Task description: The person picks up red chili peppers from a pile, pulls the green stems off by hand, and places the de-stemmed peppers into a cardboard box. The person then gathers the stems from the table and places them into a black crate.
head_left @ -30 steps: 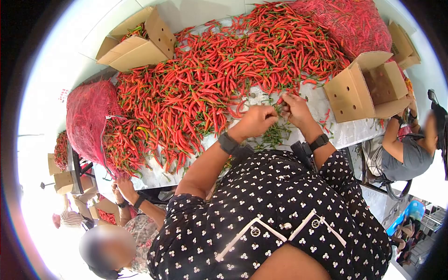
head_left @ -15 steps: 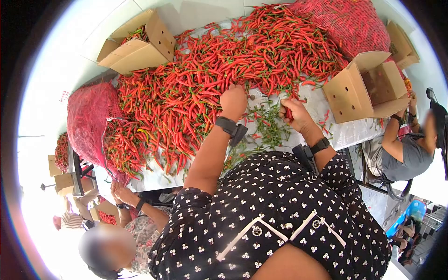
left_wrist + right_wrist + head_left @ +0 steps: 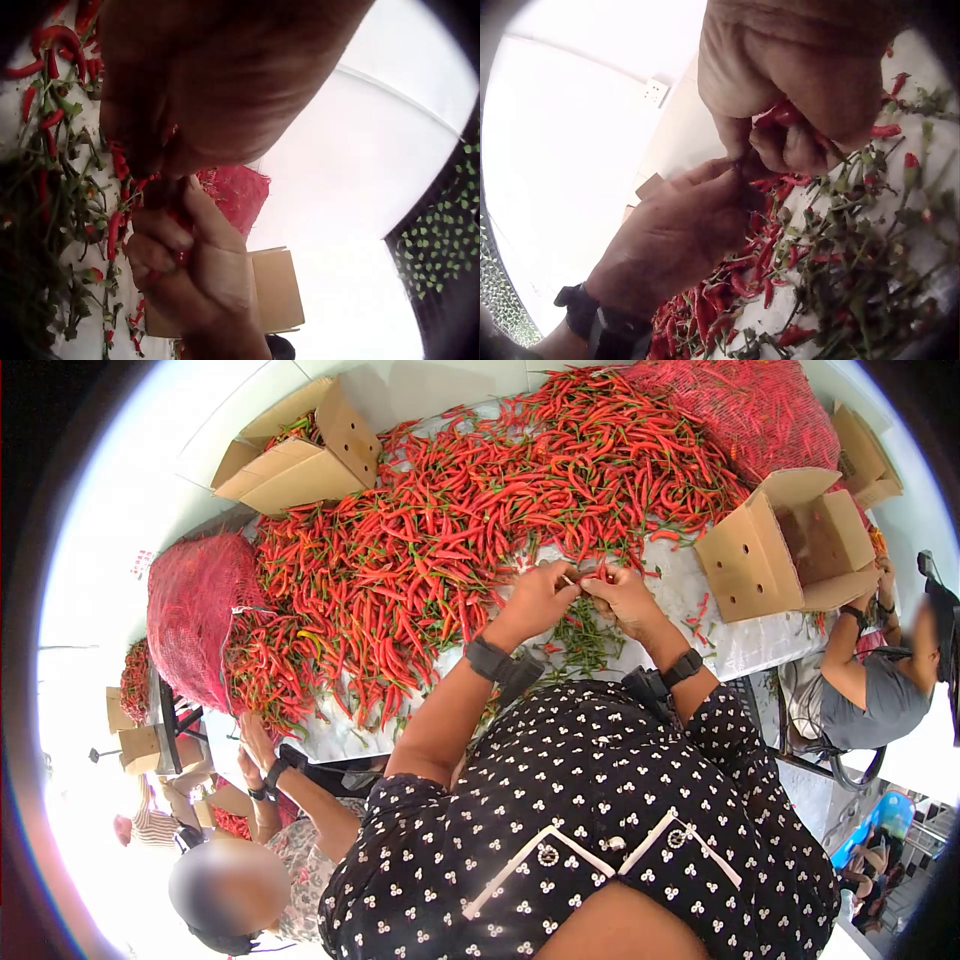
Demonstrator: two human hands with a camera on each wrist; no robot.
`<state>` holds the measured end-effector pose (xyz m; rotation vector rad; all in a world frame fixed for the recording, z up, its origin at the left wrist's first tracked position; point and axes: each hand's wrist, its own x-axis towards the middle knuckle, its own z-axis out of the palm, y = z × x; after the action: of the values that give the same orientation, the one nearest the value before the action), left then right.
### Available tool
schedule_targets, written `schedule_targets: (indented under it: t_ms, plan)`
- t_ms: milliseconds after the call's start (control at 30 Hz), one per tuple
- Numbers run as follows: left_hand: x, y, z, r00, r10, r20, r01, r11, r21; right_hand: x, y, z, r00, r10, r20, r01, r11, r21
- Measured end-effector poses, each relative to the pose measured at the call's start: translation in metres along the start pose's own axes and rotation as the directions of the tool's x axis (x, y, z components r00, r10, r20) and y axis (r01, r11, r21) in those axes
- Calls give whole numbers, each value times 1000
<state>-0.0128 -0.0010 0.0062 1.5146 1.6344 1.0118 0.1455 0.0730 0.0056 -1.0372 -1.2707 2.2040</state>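
Observation:
Both hands meet over the near part of the table. The left hand (image 3: 543,602) pinches with thumb and fingers at a red chili, mostly hidden between the fingertips. Touching it, the right hand (image 3: 626,602) has its fingers curled round red chilies; in the right wrist view red chilies (image 3: 780,114) show under the right hand (image 3: 795,67). Below the hands lies a heap of green stems (image 3: 585,645), some with red bits. The large pile of red chilies (image 3: 430,550) spreads beyond and to the left.
Cardboard boxes stand at back left (image 3: 300,472) and right (image 3: 745,550). Red mesh sacks of chilies sit at the left (image 3: 198,615) and upper right (image 3: 740,420). Other people work at the lower left (image 3: 320,830) and right edge (image 3: 870,690).
The left hand moved left to the chili pile, then came back to the right hand. The right hand stayed near its place with chilies in its fingers.

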Motion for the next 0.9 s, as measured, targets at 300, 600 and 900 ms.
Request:
schedule_targets:
  t_ms: [300,600,900]
  plan:
    - [-3,-6,9,1000,-13,-27,6,968,-250,1,5,-1,980,-157,-121,140,981,-136]
    - [9,-25,-1,970,-214,-119,190,964,-186,-11,-15,21,825,-564,34,468,648,-601]
    - [-17,-34,-51,986,-116,-122,161,861,483,7,1,-20,996,74,-42,-54,928,368]
